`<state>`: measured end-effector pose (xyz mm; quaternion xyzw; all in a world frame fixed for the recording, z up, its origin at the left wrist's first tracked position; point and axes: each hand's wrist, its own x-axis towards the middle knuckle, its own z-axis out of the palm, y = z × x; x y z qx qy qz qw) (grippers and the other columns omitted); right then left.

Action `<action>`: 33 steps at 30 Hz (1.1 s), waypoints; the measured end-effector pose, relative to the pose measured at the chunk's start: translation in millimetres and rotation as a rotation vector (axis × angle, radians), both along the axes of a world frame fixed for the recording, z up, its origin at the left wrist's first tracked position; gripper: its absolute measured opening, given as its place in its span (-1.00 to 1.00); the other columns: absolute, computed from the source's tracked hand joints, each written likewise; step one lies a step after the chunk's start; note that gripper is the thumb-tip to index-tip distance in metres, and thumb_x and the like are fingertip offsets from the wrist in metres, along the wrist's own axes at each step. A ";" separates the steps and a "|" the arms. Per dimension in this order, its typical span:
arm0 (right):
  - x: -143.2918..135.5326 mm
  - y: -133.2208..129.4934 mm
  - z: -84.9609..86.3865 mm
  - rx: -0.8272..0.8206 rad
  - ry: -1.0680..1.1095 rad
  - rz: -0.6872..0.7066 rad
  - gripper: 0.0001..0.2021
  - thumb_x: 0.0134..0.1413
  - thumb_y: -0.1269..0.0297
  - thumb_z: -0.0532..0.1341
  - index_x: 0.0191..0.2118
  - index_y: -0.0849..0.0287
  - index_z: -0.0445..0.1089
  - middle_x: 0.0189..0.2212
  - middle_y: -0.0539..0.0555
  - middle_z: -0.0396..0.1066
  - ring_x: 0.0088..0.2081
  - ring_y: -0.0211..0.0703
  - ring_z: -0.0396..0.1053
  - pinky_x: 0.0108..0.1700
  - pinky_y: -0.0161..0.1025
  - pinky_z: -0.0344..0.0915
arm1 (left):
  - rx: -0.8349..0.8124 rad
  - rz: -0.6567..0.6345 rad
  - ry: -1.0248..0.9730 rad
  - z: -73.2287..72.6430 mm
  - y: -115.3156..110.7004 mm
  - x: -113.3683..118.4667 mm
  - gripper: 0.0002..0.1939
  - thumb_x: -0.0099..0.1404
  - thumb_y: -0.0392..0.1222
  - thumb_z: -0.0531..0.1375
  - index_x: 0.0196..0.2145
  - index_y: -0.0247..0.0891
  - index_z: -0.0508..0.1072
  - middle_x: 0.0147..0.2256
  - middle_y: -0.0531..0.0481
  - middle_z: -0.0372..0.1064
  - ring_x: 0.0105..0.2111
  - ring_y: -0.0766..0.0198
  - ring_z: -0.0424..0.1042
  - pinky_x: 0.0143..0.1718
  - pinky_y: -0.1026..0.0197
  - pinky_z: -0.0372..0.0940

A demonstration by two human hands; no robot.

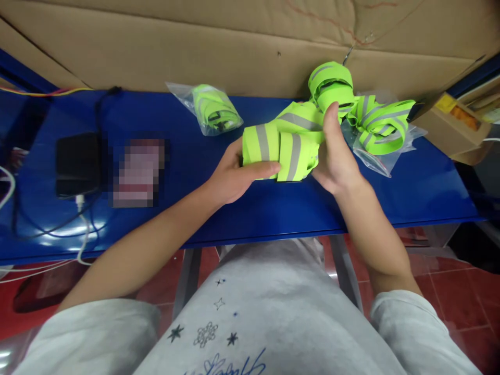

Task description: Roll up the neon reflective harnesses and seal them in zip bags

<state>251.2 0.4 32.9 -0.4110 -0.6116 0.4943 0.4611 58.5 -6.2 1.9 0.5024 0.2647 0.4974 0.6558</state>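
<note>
My left hand (pixel 238 174) grips the left end of a folded bundle of neon-yellow reflective strap (pixel 291 148), thumb across its front. On the bundle's right side is my right hand (pixel 338 153), its thumb pointing up and its fingers partly hidden behind the strap. A rolled neon strap (pixel 332 86) lies just beyond my right thumb. Further right, a loosely coiled strap (pixel 385 127) rests on a clear plastic bag (pixel 377 162). To the left of the bundle sits another coiled strap inside a clear bag (pixel 216 110).
The blue table (pixel 273 208) has a cardboard sheet (pixel 195 47) along its back. At the left are a black box (pixel 78 164) with a white cable (pixel 84 229) and a pixelated rectangular object (pixel 138 172). An open cardboard box (pixel 449 125) stands at the right.
</note>
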 end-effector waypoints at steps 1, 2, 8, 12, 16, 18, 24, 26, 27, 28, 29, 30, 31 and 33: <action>2.0 -0.1 1.9 -0.067 0.049 0.116 -0.27 0.36 -0.40 -0.09 0.27 0.06 0.33 0.20 0.17 0.42 0.36 0.11 0.31 0.32 0.12 0.40 | -0.007 -0.039 -0.001 1.3 -0.5 -1.0 -0.47 -0.02 -0.03 0.58 -0.10 -0.18 0.60 -0.15 -0.01 0.61 -0.07 -0.01 0.60 -0.03 0.02 0.53; 3.1 -1.2 3.2 -0.086 0.093 0.170 -0.32 0.35 -0.36 0.00 0.23 0.07 0.39 0.15 0.16 0.49 0.28 0.10 0.41 0.27 0.10 0.46 | -0.017 -0.080 0.015 1.9 -0.4 -2.2 -0.50 0.00 -0.07 0.58 -0.11 -0.18 0.61 -0.16 -0.01 0.61 -0.07 0.00 0.60 -0.02 0.04 0.52; 0.8 -10.9 3.3 0.231 -0.202 0.002 -0.55 0.44 -0.16 0.11 0.06 0.07 0.50 0.00 0.07 0.60 0.04 -0.03 0.57 0.15 0.00 0.54 | -0.164 -0.267 0.131 -2.4 2.5 -1.2 -0.53 0.02 -0.16 0.58 -0.12 -0.28 0.61 -0.18 -0.05 0.63 -0.18 0.10 0.61 -0.09 0.10 0.50; 0.8 -16.0 1.7 0.517 -0.597 0.000 -0.44 0.48 -0.14 0.03 0.28 0.17 0.40 0.21 0.19 0.48 0.22 0.07 0.46 0.32 0.08 0.39 | -0.334 -0.172 0.047 -0.8 1.6 4.8 -0.59 0.04 -0.15 0.55 -0.17 -0.28 0.59 -0.25 -0.03 0.60 -0.26 0.14 0.60 -0.24 0.15 0.50; -3.7 -19.4 -9.4 0.660 -1.006 0.086 -0.01 0.21 -0.27 0.30 0.49 0.38 0.08 0.40 0.43 0.19 0.39 0.40 0.21 0.40 0.29 0.22 | -0.479 -0.057 0.010 -1.3 3.7 5.9 -0.70 0.08 -0.21 0.47 -0.22 -0.30 0.57 -0.32 -0.01 0.56 -0.34 0.19 0.56 -0.30 0.15 0.50; -7.5 -19.9 -16.1 0.661 -1.165 0.108 0.08 0.13 -0.19 0.40 0.50 0.47 0.01 0.40 0.52 0.15 0.37 0.48 0.20 0.38 0.34 0.20 | -0.561 -0.043 0.004 -3.1 6.2 5.3 -0.77 0.10 -0.26 0.41 -0.25 -0.31 0.56 -0.36 0.01 0.54 -0.37 0.22 0.54 -0.33 0.17 0.51; -5.7 -21.0 -13.0 0.724 -1.182 0.040 -0.21 0.34 -0.04 0.27 0.49 0.31 0.12 0.37 0.39 0.25 0.30 0.32 0.31 0.35 0.22 0.29 | -0.522 -0.153 0.019 7.2 13.4 -2.6 -0.75 0.16 -0.26 0.39 -0.16 -0.24 0.57 -0.26 0.00 0.60 -0.25 0.21 0.58 -0.24 0.22 0.50; 3.7 -26.3 -6.5 0.749 -1.084 -0.028 -0.32 0.37 0.00 0.24 0.44 0.25 0.23 0.35 0.33 0.30 0.30 0.24 0.35 0.35 0.13 0.32 | -0.442 -0.277 0.018 13.8 13.7 -6.9 -0.70 0.27 -0.05 0.37 -0.09 -0.21 0.57 -0.12 -0.06 0.61 -0.10 0.12 0.60 -0.12 0.16 0.51; 10.8 -30.6 -3.9 0.749 -1.019 -0.067 -0.37 0.37 0.03 0.24 0.42 0.25 0.28 0.33 0.32 0.34 0.30 0.19 0.37 0.35 0.08 0.33 | -0.400 -0.337 0.026 15.8 13.3 -8.4 -0.62 0.31 0.10 0.33 -0.04 -0.19 0.57 -0.05 -0.10 0.61 -0.03 0.06 0.59 -0.06 0.11 0.51; 19.6 -35.7 -2.1 0.741 -0.947 -0.109 -0.40 0.37 0.04 0.24 0.38 0.25 0.32 0.31 0.30 0.38 0.29 0.15 0.39 0.35 0.04 0.34 | -0.356 -0.388 0.049 16.5 12.7 -8.9 -0.51 0.34 0.24 0.26 0.01 -0.18 0.55 0.02 -0.15 0.59 0.04 0.00 0.58 -0.02 0.06 0.50; 30.2 -41.6 -1.3 0.721 -0.878 -0.154 -0.43 0.35 0.05 0.26 0.35 0.24 0.37 0.28 0.28 0.42 0.27 0.12 0.42 0.34 0.00 0.36 | -0.306 -0.411 0.091 15.8 12.2 -7.8 -0.41 0.36 0.34 0.20 0.08 -0.17 0.53 0.08 -0.19 0.56 0.07 -0.05 0.56 0.01 0.01 0.49; 42.6 -47.9 -1.5 0.687 -0.813 -0.207 -0.45 0.32 0.04 0.28 0.31 0.23 0.42 0.23 0.25 0.47 0.24 0.10 0.46 0.32 -0.02 0.38 | -0.237 -0.388 0.158 13.7 11.9 -4.6 -0.36 0.37 0.37 0.16 0.14 -0.17 0.49 0.13 -0.23 0.52 0.07 -0.06 0.57 0.02 -0.01 0.49; 56.4 -54.5 -2.6 0.642 -0.758 -0.278 -0.47 0.28 0.03 0.32 0.26 0.20 0.47 0.18 0.22 0.52 0.18 0.09 0.51 0.28 -0.04 0.41 | -0.134 -0.322 0.254 10.8 12.2 1.3 -0.35 0.39 0.34 0.17 0.19 -0.18 0.45 0.15 -0.25 0.51 0.04 -0.03 0.57 0.01 -0.01 0.48; 86.4 -66.9 -6.4 0.521 -0.658 -0.480 -0.51 0.18 0.03 0.39 0.14 0.19 0.57 0.00 0.17 0.62 -0.01 0.04 0.60 0.11 -0.10 0.50 | 0.176 -0.097 0.498 4.0 15.6 22.8 -0.46 0.42 0.12 0.23 0.23 -0.20 0.41 0.11 -0.23 0.52 -0.05 0.08 0.58 0.01 0.04 0.47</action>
